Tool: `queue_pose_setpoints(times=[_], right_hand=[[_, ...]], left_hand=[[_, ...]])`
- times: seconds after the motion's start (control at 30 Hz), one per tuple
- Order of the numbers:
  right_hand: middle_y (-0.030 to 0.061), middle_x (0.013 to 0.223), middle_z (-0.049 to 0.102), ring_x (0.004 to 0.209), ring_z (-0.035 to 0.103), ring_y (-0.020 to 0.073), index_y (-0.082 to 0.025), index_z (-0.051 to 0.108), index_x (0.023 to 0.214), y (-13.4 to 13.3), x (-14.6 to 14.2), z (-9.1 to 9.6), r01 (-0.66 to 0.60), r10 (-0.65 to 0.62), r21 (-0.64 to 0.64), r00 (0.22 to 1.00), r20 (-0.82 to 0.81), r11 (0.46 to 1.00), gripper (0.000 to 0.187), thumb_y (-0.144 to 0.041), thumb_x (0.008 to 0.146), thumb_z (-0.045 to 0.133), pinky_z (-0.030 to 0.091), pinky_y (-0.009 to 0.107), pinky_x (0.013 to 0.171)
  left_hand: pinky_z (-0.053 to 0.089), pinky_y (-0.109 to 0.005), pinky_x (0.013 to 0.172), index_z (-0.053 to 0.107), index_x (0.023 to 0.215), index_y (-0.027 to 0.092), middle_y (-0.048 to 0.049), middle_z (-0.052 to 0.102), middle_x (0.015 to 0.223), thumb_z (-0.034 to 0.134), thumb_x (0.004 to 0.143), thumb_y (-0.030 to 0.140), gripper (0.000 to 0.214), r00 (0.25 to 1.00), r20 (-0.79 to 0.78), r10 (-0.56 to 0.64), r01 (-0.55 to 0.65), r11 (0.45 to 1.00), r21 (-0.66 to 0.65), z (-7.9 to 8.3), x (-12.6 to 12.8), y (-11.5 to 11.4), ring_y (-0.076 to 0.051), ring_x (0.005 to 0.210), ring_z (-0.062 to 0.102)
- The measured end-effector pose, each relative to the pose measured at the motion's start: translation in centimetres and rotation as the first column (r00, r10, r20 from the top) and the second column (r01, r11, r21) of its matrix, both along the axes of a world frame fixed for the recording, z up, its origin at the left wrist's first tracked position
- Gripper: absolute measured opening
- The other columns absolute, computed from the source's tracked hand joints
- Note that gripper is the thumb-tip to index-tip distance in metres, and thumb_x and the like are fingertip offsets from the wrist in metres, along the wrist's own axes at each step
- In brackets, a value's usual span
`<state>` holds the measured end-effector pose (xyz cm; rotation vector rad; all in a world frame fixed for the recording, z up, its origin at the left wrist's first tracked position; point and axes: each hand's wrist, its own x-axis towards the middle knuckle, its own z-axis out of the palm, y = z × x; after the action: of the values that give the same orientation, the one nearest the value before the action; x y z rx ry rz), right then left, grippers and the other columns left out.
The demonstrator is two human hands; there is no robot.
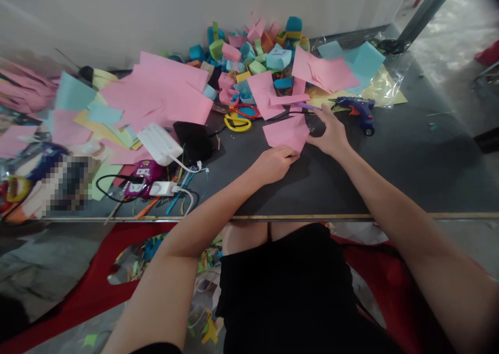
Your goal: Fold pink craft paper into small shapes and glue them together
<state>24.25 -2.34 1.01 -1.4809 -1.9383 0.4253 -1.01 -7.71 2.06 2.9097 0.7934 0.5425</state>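
A folded piece of pink paper lies on the dark table in front of me. My left hand is closed on its lower edge, fingers curled against the tabletop. My right hand curves at the paper's right side, thumb and fingers apart. Its thumb is at the paper's right edge, and the fingertips reach the end of a slim purple stick-like thing; whether they grip it cannot be made out. Just beyond lie a narrow pink strip and more pink paper. A blue glue gun rests right of my right hand.
Scissors with red and yellow handles lie left of the paper. Small folded paper pieces are heaped along the wall. Pink sheets, a white power bank, a purple power strip and cables crowd the left side.
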Motion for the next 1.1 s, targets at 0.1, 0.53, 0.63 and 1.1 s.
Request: queue_pose_setpoints(times=[0.1,0.53,0.63,1.1], right_hand=[[0.0059,0.17,0.044,0.16,0.034,0.0429,-0.029,0.048,0.159,0.2,0.5,-0.5,0.004,-0.005,0.044,1.0,0.023,0.999,0.087,-0.049,0.08,0.079,0.026,0.069,0.131],[0.0062,0.167,0.048,0.161,0.032,0.0416,-0.03,0.052,0.156,0.9,0.6,-0.5,0.077,-0.083,0.135,0.996,0.036,0.988,0.073,-0.045,0.088,0.074,0.027,0.071,0.129],[0.0044,0.166,0.05,0.159,0.037,0.0406,-0.029,0.064,0.145,0.0,-0.2,0.7,0.082,-0.088,0.174,0.996,0.024,0.981,0.056,-0.038,0.089,0.069,0.033,0.071,0.127],[0.0029,0.133,0.077,0.127,0.069,0.0309,-0.031,0.081,0.122,-2.5,-2.4,1.7,-0.294,0.275,0.046,0.93,0.244,0.955,0.035,-0.029,0.101,0.054,0.052,0.059,0.114]], left_hand=[[0.062,-0.038,0.098,0.075,0.125,0.012,-0.0145,0.077,0.116,0.044,0.102,0.009,0.039,1.0,-0.006,-0.002,0.002,1.0,-0.006,0.1,0.0,0.0,-0.023,0.114,0.072],[0.062,-0.036,0.099,0.076,0.122,0.013,-0.0133,0.078,0.117,0.048,0.099,0.007,0.037,1.0,-0.006,0.013,-0.014,0.999,-0.035,0.4,0.2,-0.1,-0.022,0.114,0.074],[0.062,-0.038,0.101,0.076,0.123,0.014,-0.0132,0.078,0.119,0.049,0.097,0.006,0.038,1.0,0.009,0.01,-0.01,0.999,-0.04,0.3,0.1,-0.1,-0.022,0.116,0.073],[0.051,-0.052,0.12,0.065,0.139,0.003,-0.0221,0.068,0.143,0.046,0.098,0.009,0.046,0.959,0.058,0.278,-0.271,0.957,-0.102,-0.3,0.2,0.3,-0.029,0.136,0.064]])
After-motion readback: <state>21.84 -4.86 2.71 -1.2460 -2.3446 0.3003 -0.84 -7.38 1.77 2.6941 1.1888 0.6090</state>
